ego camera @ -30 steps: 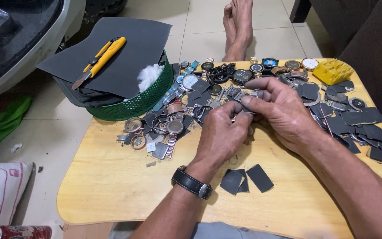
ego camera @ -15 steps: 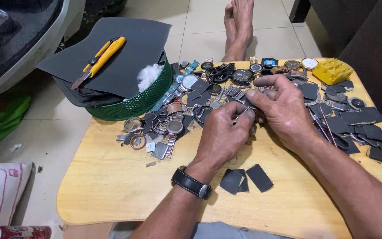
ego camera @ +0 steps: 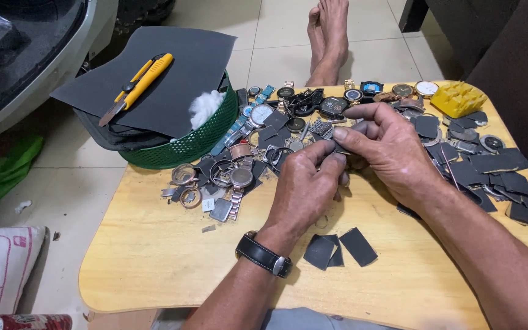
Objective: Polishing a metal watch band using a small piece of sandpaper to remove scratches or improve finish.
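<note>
Metal watch part (ego camera: 331, 146), pinched, left hand (ego camera: 304, 189), right hand (ego camera: 392, 150)

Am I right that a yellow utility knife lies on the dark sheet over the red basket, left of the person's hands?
Not quite: the head view shows the basket is green, not red. The yellow utility knife does lie on the dark sheet over it, left of the hands.

Black watch strap (ego camera: 263, 255) on left wrist. Pale yellow wooden table (ego camera: 154, 256). Left of hands: green mesh basket (ego camera: 184, 146), dark grey sheet (ego camera: 172, 73), yellow utility knife (ego camera: 135, 85), white cotton wad (ego camera: 206, 107). Right of hands: yellow block (ego camera: 458, 99), possibly sponge; dark grey sandpaper scraps (ego camera: 496, 171).
</note>
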